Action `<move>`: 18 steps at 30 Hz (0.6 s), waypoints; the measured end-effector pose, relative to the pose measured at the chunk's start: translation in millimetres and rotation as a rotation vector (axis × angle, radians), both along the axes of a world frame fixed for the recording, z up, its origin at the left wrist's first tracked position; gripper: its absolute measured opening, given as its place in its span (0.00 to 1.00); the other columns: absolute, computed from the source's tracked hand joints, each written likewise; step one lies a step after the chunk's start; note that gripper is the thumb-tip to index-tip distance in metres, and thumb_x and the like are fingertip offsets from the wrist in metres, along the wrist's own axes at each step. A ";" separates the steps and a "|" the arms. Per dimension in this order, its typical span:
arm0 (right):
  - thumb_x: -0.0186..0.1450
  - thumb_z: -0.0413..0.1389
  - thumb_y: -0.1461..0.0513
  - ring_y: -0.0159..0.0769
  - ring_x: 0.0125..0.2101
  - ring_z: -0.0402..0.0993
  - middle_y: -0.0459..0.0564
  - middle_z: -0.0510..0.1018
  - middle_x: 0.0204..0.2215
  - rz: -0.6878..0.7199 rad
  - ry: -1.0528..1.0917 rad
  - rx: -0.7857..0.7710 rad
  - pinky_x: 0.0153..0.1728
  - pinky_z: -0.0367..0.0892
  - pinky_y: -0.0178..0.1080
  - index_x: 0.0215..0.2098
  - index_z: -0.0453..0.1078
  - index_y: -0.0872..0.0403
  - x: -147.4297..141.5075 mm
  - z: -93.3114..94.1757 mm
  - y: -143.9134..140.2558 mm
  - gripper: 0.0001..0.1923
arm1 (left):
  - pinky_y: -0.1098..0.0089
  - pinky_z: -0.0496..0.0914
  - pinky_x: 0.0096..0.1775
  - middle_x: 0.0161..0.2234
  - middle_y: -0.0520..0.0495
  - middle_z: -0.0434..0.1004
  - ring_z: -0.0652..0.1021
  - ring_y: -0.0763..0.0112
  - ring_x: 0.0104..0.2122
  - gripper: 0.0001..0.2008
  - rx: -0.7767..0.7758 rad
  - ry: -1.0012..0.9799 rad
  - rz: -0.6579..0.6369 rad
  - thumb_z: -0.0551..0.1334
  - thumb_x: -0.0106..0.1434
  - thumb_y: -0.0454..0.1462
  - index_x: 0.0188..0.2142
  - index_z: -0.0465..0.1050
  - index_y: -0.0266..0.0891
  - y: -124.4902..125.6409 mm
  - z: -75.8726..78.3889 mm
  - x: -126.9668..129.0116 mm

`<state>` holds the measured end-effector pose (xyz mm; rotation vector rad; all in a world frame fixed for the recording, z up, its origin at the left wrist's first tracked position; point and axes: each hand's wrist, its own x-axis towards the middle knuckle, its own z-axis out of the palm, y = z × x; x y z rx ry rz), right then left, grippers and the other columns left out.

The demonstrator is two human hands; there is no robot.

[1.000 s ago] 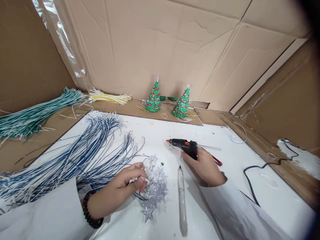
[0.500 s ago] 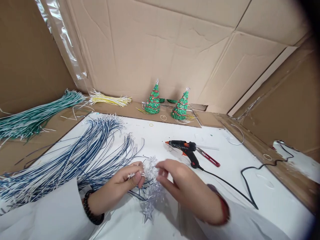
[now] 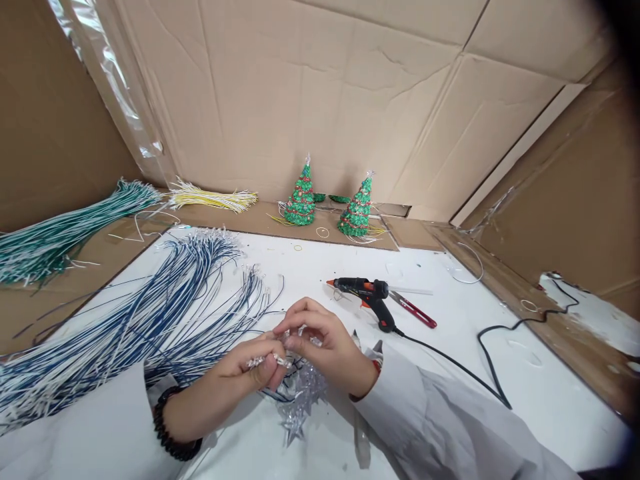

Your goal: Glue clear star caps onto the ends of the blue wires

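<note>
My left hand (image 3: 250,370) pinches the clear tip of a blue and white wire between thumb and fingers. My right hand (image 3: 323,343) meets it from the right, its fingers closed on a small clear plastic star piece at the wire's tip. Under both hands lies a pile of clear plastic stars (image 3: 300,397) with thin wires. A black and orange glue gun (image 3: 367,293) lies on the white table (image 3: 480,387) beyond my right hand, its black cord (image 3: 480,347) trailing right.
A big fan of blue and white wires (image 3: 150,313) covers the table's left. Green wires (image 3: 55,233) and yellow wires (image 3: 210,197) lie on cardboard at the back left. Two small green trees (image 3: 327,203) stand at the cardboard wall. Red-handled snips (image 3: 417,313) lie by the gun.
My right hand let go of the glue gun, which now lies on the table, and came left to join my left hand over the star pile.
</note>
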<state>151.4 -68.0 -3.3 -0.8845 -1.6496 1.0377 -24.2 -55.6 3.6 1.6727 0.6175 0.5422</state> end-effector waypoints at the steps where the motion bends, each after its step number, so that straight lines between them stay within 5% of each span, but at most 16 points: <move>1: 0.61 0.56 0.63 0.31 0.35 0.66 0.48 0.67 0.34 0.004 0.001 0.014 0.31 0.63 0.33 0.36 0.74 0.52 0.8 0.2 -0.5 0.06 | 0.72 0.55 0.30 0.21 0.51 0.58 0.61 0.70 0.27 0.26 -0.005 -0.003 -0.012 0.48 0.61 0.56 0.20 0.59 0.37 -0.4 0.3 -0.1; 12: 0.60 0.57 0.59 0.32 0.36 0.68 0.49 0.71 0.36 0.067 0.291 -0.166 0.30 0.65 0.33 0.32 0.66 0.53 -1.9 -9.7 -6.9 0.06 | 0.71 0.63 0.30 0.27 0.44 0.72 0.70 0.70 0.27 0.22 -0.269 -0.238 -0.101 0.54 0.62 0.50 0.23 0.66 0.34 3.1 -2.4 1.6; 18: 0.61 0.54 0.57 0.20 0.14 0.57 0.48 0.76 0.33 -0.054 0.440 -0.305 0.13 0.52 0.26 0.29 0.61 0.54 1.6 -5.2 -8.2 0.09 | 0.73 0.65 0.24 0.33 0.38 0.76 0.74 0.67 0.28 0.19 -0.356 -0.256 -0.005 0.56 0.62 0.48 0.26 0.67 0.34 1.2 -0.6 1.7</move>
